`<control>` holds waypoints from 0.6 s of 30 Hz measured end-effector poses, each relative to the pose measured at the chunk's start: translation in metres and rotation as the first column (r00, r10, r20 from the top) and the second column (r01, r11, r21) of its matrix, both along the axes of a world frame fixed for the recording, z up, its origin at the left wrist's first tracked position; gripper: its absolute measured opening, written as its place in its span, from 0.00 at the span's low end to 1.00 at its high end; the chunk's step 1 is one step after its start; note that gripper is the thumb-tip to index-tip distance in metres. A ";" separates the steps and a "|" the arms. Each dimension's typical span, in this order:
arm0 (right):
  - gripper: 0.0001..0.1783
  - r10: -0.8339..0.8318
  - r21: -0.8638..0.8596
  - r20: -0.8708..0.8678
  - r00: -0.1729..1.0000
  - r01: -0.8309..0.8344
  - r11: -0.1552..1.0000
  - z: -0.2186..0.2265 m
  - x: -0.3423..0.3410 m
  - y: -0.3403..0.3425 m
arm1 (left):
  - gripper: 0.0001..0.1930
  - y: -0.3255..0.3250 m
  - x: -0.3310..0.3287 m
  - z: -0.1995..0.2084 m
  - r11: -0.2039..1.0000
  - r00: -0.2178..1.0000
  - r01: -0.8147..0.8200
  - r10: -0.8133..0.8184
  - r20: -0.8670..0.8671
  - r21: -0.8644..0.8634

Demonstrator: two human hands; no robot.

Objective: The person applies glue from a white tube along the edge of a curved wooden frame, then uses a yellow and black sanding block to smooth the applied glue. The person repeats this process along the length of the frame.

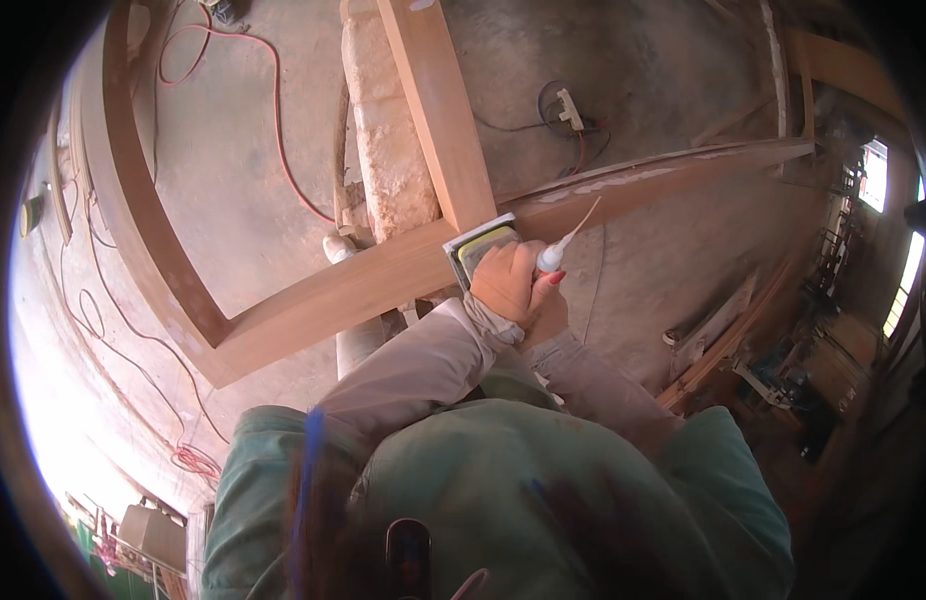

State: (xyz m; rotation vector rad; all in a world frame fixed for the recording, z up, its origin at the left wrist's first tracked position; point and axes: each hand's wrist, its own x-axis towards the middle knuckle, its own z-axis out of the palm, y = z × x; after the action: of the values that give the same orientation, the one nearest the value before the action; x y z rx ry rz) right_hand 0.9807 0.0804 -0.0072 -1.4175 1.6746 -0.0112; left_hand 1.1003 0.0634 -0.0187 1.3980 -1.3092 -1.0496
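My left hand [502, 283] is closed over the near right part of a flat grey sanding block [474, 248] with a yellow-green strip. The block sits at the joint of a brown wooden frame [353, 274]; my hand hides much of it. Pressed against the left hand, my right hand [549, 314] grips a small white bottle [551, 258]. A long thin nozzle runs from the bottle up and to the right. A red spot shows beside the bottle near my thumb. The lower part of the bottle is hidden.
A wooden bar [438, 110] extends away from the joint, beside a pale, rough, dusty block [385, 140]. A curved frame piece [673, 177] reaches right. Red hose [280, 120] and cables lie on the floor, with a white power strip [570, 109]. Timber [733, 325] lies at right.
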 end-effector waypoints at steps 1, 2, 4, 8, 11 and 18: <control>0.28 -0.039 0.038 0.009 0.999 0.038 0.999 -0.001 -0.001 0.000 | 0.23 -0.001 0.001 -0.002 1.000 1.000 -0.017 0.017 -0.004 0.006; 0.29 -0.063 0.041 0.005 0.998 0.063 0.997 0.000 0.002 -0.004 | 0.23 -0.006 0.003 -0.001 1.000 1.000 -0.028 0.028 -0.009 0.009; 0.31 0.145 -0.047 -0.062 0.988 -0.148 0.988 0.012 0.015 -0.024 | 0.23 -0.021 0.010 0.004 0.997 0.996 -0.077 0.078 -0.046 0.021; 0.33 0.209 -0.080 -0.026 0.978 -0.210 0.974 0.022 0.020 -0.027 | 0.24 -0.023 0.013 0.003 0.995 0.995 -0.095 0.094 0.013 0.025; 0.35 0.196 -0.008 -0.088 0.977 -0.198 0.980 0.024 0.016 -0.018 | 0.24 -0.009 0.005 0.002 0.995 0.996 -0.089 0.089 -0.007 0.044; 0.32 0.136 -0.014 -0.062 0.989 -0.137 0.990 0.014 0.009 -0.018 | 0.20 -0.016 0.001 0.000 0.998 0.998 -0.053 0.053 -0.019 0.035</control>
State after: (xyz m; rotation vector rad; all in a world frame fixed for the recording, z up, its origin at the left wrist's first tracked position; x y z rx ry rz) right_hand 0.9897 0.0627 0.0066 -1.5575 1.6270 0.0954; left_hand 1.1015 0.0476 -0.0187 1.4366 -1.2381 -1.0528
